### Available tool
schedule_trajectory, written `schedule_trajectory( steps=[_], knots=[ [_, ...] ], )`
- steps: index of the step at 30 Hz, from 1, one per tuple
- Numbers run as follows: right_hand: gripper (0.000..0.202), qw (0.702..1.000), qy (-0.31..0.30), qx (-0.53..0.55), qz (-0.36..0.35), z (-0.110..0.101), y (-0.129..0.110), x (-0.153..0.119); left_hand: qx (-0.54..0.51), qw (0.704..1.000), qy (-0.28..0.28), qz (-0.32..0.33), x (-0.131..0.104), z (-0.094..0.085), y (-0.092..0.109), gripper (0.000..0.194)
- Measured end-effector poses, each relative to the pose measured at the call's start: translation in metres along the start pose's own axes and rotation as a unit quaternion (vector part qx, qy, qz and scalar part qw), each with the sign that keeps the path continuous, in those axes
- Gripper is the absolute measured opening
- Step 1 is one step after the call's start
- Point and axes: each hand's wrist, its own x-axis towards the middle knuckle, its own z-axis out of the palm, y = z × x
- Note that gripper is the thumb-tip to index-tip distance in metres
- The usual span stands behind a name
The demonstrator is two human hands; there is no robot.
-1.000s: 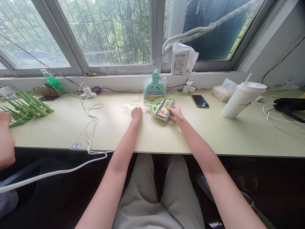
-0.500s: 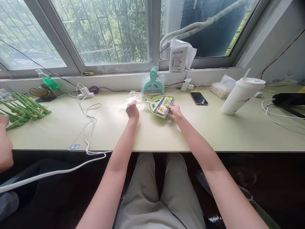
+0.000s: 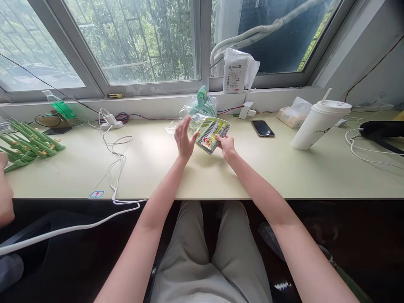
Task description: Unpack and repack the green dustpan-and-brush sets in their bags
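My right hand (image 3: 226, 146) grips the lower right edge of a small green dustpan and brush set (image 3: 211, 136), with a colourful label card over its dark bristles. The set is held tilted over the table. My left hand (image 3: 184, 141) is open, its fingers spread and raised at the set's left side; whether the thumb touches it I cannot tell. Behind that hand lies a crumpled clear plastic bag (image 3: 172, 127), and the set's handle is hidden there. A stack of teal dustpans (image 3: 202, 100) in clear wrapping leans against the sill just beyond.
On the right stand a phone (image 3: 263, 128), a tissue pack (image 3: 294, 112) and a tilted white cup (image 3: 320, 124). White cables (image 3: 118, 158) run across the table's left part. Green woven leaf-like pieces (image 3: 34, 141) lie far left, near another person's arm (image 3: 4, 193).
My left hand has opened from a fist and moved right and up beside the set. The plastic has shifted back towards the stack. The right hand keeps its hold, with the set turned slightly.
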Motion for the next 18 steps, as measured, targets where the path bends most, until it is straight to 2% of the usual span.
schedule_trajectory(
  steps=[3,5,7,10,12,15,18],
  knots=[
    [0.016,1.0,0.009,0.024,-0.015,-0.001,-0.005,-0.001,-0.076,0.981,0.134,-0.119,0.005,0.0,0.005,0.066],
    [0.02,0.999,0.006,0.031,-0.027,-0.001,-0.009,-0.002,-0.145,0.954,0.183,-0.186,0.012,-0.001,0.0,0.067],
    [0.022,0.999,-0.009,0.03,-0.036,-0.001,-0.012,-0.003,-0.268,0.93,0.142,-0.208,0.019,-0.001,-0.009,0.062],
    [0.024,0.998,-0.033,0.023,-0.044,0.002,-0.012,-0.006,-0.448,0.875,-0.005,-0.182,0.022,0.004,-0.022,0.055],
    [0.025,0.998,-0.039,0.016,-0.047,0.004,-0.009,-0.008,-0.503,0.843,-0.074,-0.177,0.019,0.01,-0.025,0.05],
    [0.024,0.998,-0.024,0.006,-0.064,0.007,-0.006,-0.011,-0.533,0.816,-0.117,-0.191,0.013,0.021,-0.023,0.042],
    [0.018,0.997,0.014,-0.016,-0.081,0.009,-0.008,-0.013,-0.538,0.814,-0.106,-0.19,0.01,0.027,-0.019,0.04]
  ],
)
